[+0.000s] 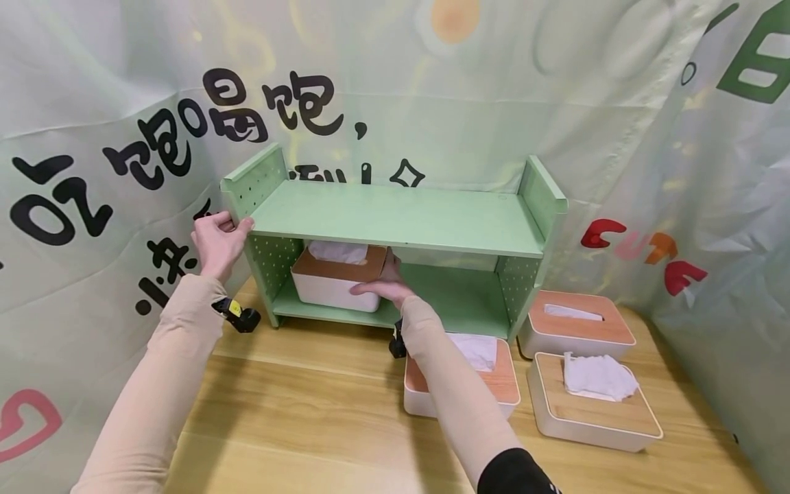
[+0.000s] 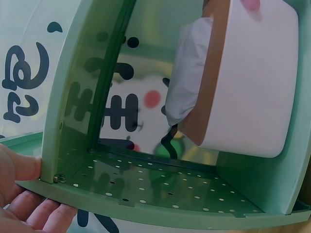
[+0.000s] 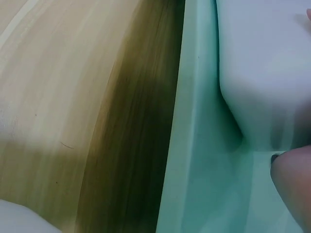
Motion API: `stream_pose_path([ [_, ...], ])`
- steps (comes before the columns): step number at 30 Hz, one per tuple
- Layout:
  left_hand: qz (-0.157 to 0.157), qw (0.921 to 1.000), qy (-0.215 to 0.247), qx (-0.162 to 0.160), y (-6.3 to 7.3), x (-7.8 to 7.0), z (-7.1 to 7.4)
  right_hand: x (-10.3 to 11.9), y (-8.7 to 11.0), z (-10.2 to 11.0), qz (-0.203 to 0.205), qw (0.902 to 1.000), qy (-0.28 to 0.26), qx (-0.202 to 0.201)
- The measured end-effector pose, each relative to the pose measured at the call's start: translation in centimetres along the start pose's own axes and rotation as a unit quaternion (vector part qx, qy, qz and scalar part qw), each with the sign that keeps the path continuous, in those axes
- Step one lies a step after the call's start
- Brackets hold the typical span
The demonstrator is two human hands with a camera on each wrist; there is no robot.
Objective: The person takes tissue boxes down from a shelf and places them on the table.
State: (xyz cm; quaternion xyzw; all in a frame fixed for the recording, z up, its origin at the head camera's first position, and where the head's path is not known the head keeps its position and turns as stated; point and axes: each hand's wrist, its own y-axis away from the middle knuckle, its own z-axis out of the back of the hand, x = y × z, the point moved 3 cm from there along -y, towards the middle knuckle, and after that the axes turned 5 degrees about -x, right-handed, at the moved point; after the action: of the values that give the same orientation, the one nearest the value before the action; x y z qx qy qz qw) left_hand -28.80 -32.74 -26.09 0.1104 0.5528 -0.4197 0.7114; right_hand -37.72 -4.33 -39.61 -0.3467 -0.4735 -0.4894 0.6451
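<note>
A green two-tier shelf (image 1: 395,216) stands on the wooden table. My left hand (image 1: 219,243) grips the edge of its left side panel, with the thumb in front and the fingers (image 2: 46,211) around the outer side. On the lower tier, towards the left, sits a white tissue box (image 1: 327,291) with a brown wooden lid and a tissue poking out. My right hand (image 1: 393,283) holds this box at its right end, the thumb along the front and the other fingers at the far side. In the left wrist view the box's white front (image 2: 252,82) shows beside the perforated panel.
Another tissue box (image 1: 507,377) sits on the table (image 1: 296,405) before the shelf, partly hidden by my right forearm. Two more, a rear box (image 1: 580,321) and a front box (image 1: 617,412), lie right of the shelf. A printed curtain (image 1: 432,130) hangs behind and along the sides.
</note>
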Motion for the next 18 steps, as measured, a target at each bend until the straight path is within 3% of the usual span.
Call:
stream_pose_path([
  [7,0.003,1.0000,-0.007,-0.001,0.04,-0.02,-0.08,-0.04,-0.38,-0.07,0.027,0.9994,-0.019,-0.011],
  [18,0.008,1.0000,-0.002,0.002,0.06,-0.06,-0.02,0.70,0.46,0.13,0.032,0.9977,-0.057,-0.014],
])
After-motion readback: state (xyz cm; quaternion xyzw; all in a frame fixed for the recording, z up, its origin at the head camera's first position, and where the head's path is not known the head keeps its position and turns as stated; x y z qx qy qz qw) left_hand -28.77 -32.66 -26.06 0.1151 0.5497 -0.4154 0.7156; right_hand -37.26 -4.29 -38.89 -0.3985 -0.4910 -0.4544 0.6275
